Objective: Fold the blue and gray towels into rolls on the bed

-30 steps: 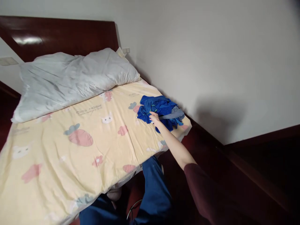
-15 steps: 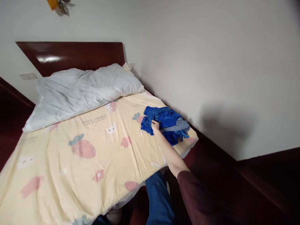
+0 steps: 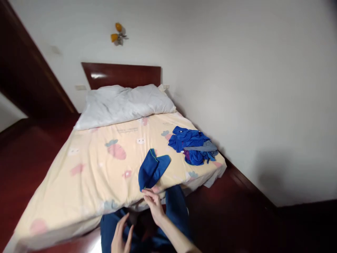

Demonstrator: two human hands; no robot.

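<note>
A blue cloth (image 3: 151, 172) with a thin green edge lies loosely folded near the front edge of the bed. Its near corner is at the fingertips of my right hand (image 3: 154, 203), which look pinched on it. Lower down, my left hand (image 3: 121, 236) is raised over my lap with fingers apart and nothing in them. To the right, a crumpled pile of blue clothes (image 3: 191, 138) rests on the bed, with a grey-blue strip (image 3: 204, 148) and a bit of purple fabric (image 3: 186, 154) showing.
The bed (image 3: 89, 175) has a cream sheet with carrot and rabbit prints. A pale pillow (image 3: 126, 103) lies against the dark wooden headboard (image 3: 126, 74). A wall (image 3: 250, 88) runs along the right side. My knees (image 3: 177, 203) are at the bed's front edge.
My right hand has drawn back from the pile, and the green-edged blue cloth now lies in front of me. My left hand has come into view. The camera has turned left.
</note>
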